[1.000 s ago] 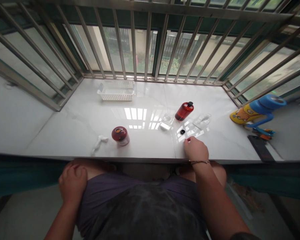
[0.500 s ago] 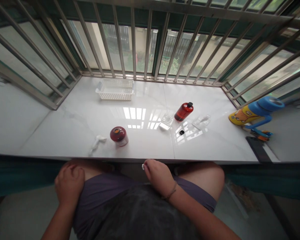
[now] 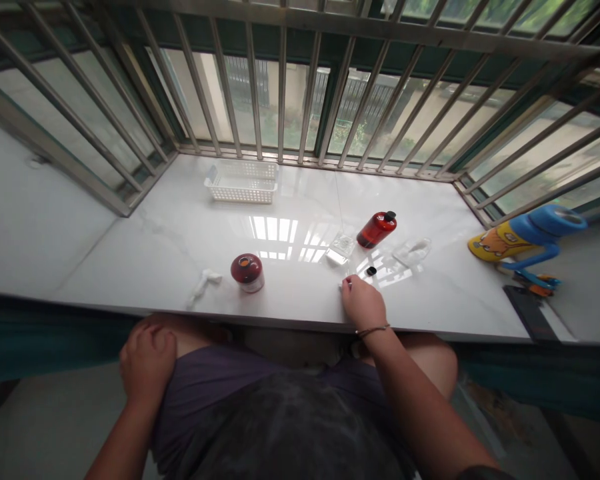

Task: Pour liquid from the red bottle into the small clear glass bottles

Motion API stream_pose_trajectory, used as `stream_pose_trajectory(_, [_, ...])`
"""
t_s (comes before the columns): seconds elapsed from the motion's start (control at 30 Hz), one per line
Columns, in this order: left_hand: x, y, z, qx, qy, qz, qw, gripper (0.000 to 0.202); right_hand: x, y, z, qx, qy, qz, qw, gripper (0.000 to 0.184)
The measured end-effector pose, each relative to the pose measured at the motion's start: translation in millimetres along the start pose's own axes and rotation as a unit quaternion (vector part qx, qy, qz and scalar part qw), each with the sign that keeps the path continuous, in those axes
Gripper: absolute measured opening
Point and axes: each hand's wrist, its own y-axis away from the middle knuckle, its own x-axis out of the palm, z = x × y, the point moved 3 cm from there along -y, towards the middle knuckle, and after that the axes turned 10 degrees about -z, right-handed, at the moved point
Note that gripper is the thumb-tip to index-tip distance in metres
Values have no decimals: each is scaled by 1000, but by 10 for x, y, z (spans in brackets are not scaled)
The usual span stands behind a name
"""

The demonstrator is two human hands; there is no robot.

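Note:
My right hand [image 3: 363,303] rests on the white marble sill [image 3: 155,247], fingers pinched on a small white item I cannot make out. Just beyond it lie a small black cap [image 3: 371,271] and a clear square piece [image 3: 342,247]. A red bottle with a black top [image 3: 377,229] lies tilted behind them. A clear plastic wrapper [image 3: 412,252] is to its right. A short red jar [image 3: 248,272] stands left of my hand, with a crumpled white tissue [image 3: 205,282] further left. My left hand [image 3: 147,363] lies curled on my knee below the sill.
A white perforated basket [image 3: 243,181] sits at the back near the metal window bars [image 3: 300,87]. A blue and yellow cartoon bottle [image 3: 525,235] lies at the right, with a dark phone [image 3: 529,312] near the sill's front edge.
My right hand dropped from the sill to my lap, then came back up onto the sill, left of where it was, still pinched. My left hand stayed on my knee.

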Motion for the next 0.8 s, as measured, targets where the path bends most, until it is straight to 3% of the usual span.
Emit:
stream_pose_trajectory(0.17, [-16, -12, -9, -5, -1, 4, 1000, 49, 258, 771, 977, -197, -79, 77, 974, 21])
stream_pose_trajectory(0.27, [-11, -11, 0, -7, -9, 4, 1000, 49, 258, 1095, 1253, -283, -129, 116, 943, 15])
stream_pose_trajectory(0.33, [-7, -9, 0, 3, -14, 2, 1000, 51, 180, 1063, 1190, -284, -141, 108, 942, 17])
stream_pose_trajectory(0.4, [-1, -8, 0, 15, -16, 1, 1000, 54, 73, 843, 953, -236, -130, 78, 960, 23])
stream_pose_trajectory(0.5, [14, -7, 16, 14, -16, 3, 1000, 54, -92, 349, 413, -99, -72, 13, 992, 32])
stream_pose_trajectory(0.63, [27, 0, 40, 0, -6, 3, 1000, 50, -200, -182, -174, 59, 13, -32, 998, 37])
stream_pose_trajectory(0.7, [23, 5, 40, -6, -1, 2, 1000, 48, -164, -312, -225, 76, 27, -26, 996, 35])
stream_pose_trajectory(0.8, [7, 8, 23, -12, -4, 3, 1000, 47, -11, -283, 84, 28, 13, -9, 999, 34])
